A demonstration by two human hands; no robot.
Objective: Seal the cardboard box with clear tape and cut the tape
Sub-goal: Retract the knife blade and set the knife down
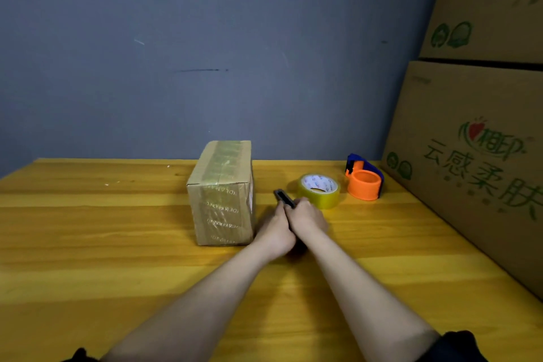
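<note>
The cardboard box (221, 194) stands on the yellow wooden table (88, 229), clear tape running along its top and down the near face, its long axis pointing away toward the wall. Just right of it, the left hand (274, 233) and right hand (307, 219) together clasp a dark cutter (284, 198), whose tip angles up-left. The tape roll (319, 190) lies flat just beyond the hands.

- Cardboard box (221, 194): brown, closed, clear tape along top and front, upright on table.
- Tape roll (319, 190): clear yellowish, lying flat, right of box.
- Cutter (283, 198): dark, slim, gripped between both hands.
</note>
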